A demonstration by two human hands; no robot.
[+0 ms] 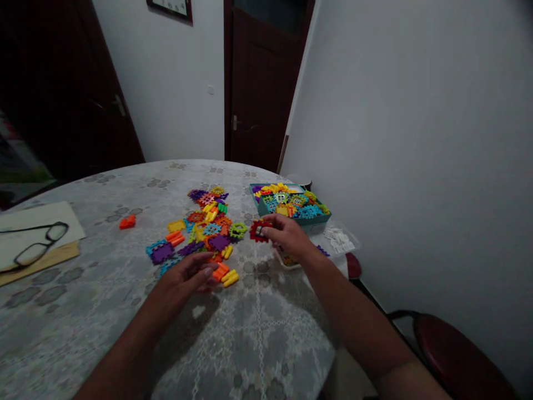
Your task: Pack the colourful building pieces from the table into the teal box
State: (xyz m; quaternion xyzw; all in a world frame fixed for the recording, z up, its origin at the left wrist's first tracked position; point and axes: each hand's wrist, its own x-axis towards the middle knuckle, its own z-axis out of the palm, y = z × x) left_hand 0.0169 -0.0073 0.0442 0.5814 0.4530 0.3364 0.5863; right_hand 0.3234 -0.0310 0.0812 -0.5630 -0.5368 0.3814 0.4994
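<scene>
My right hand [290, 236] pinches a red toothed building piece [257, 231] between thumb and fingers, just over the table. A pale spot shows at the middle of that piece. My left hand [183, 280] is half curled with thumb and fingers apart, its tips beside an orange connector piece [220, 271]; whether they touch it I cannot tell. Close by lies a yellow connector piece [230, 278]. Beyond the left hand spreads a loose pile of toothed plastic pieces, among them a purple square [219, 242], a lime green ring [238, 230] and a yellow square [176, 225].
A teal box [315, 219] of coloured pieces stands at the right, behind a clear plastic tray [287, 265] partly hidden by my right arm. White pieces [338, 240] lie on clear plastic. Eyeglasses [39, 247] rest on papers at left; a red-orange piece [127, 222] lies apart.
</scene>
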